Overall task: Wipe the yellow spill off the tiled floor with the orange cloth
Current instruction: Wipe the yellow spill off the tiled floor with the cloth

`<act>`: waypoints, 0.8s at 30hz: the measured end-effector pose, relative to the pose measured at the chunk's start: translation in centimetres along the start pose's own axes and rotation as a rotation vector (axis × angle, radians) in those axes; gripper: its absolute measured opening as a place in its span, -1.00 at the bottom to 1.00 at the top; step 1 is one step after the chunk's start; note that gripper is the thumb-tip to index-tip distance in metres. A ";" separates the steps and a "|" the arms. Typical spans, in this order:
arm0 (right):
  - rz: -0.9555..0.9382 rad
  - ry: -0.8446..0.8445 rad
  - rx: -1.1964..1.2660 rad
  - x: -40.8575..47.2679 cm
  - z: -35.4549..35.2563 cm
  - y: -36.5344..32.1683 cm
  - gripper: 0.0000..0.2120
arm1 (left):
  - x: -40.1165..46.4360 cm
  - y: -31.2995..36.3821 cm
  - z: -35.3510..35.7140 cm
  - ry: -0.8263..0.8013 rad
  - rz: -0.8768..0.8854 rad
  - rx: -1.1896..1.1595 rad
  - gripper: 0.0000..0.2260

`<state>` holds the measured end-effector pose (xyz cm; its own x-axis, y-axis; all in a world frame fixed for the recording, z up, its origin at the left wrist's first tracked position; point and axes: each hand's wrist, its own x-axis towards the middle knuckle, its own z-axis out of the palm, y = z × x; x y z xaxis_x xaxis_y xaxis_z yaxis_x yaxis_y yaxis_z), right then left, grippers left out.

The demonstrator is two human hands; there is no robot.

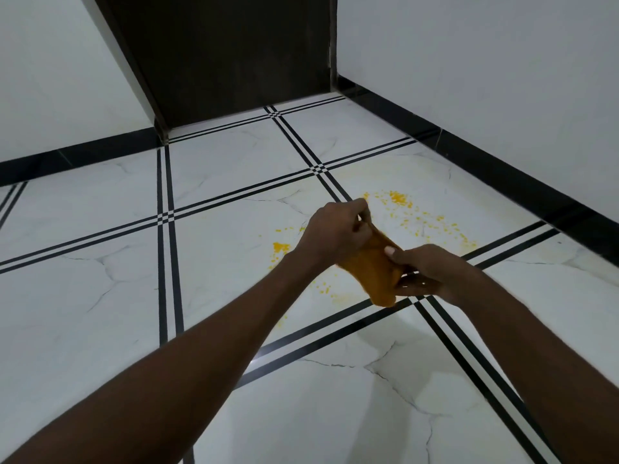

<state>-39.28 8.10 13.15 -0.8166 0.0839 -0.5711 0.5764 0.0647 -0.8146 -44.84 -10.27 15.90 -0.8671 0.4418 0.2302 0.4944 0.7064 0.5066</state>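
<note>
An orange cloth (371, 269) hangs stretched between both hands, held in the air above the floor. My left hand (335, 232) pinches its upper end with curled fingers. My right hand (425, 272) grips its lower right side, thumb on top. Yellow spill (398, 199) lies scattered as crumbs and specks on the white marble-look tiled floor (234, 236), with one patch beyond the hands, a small clump (279, 247) left of my left wrist and more specks under the cloth.
Black double-line strips cross the tiles. A dark brown door (231, 51) stands at the far side between white walls with a black skirting (469, 142). The right wall runs close to the spill.
</note>
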 end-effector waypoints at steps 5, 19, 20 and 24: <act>0.188 -0.059 0.606 -1.1 -0.2 1.6 -0.51 | 1.3 2.4 -0.8 -0.030 0.161 0.100 -0.89; 0.131 0.269 0.559 0.3 2.4 0.9 -0.63 | -6.8 1.7 -1.2 -0.530 0.125 0.001 -0.76; 0.106 0.297 0.526 0.0 2.3 0.7 -0.60 | -6.9 1.6 -1.4 -0.548 0.086 -0.027 -0.76; -0.038 0.461 0.171 -1.5 1.6 0.0 -0.56 | -6.5 1.4 -0.8 -0.724 -0.011 -0.113 -0.81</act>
<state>-38.16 6.36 13.85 -0.7160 0.5181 -0.4679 0.5014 -0.0847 -0.8611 -38.55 -12.65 15.78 -0.5948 0.7177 -0.3621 0.4429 0.6685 0.5975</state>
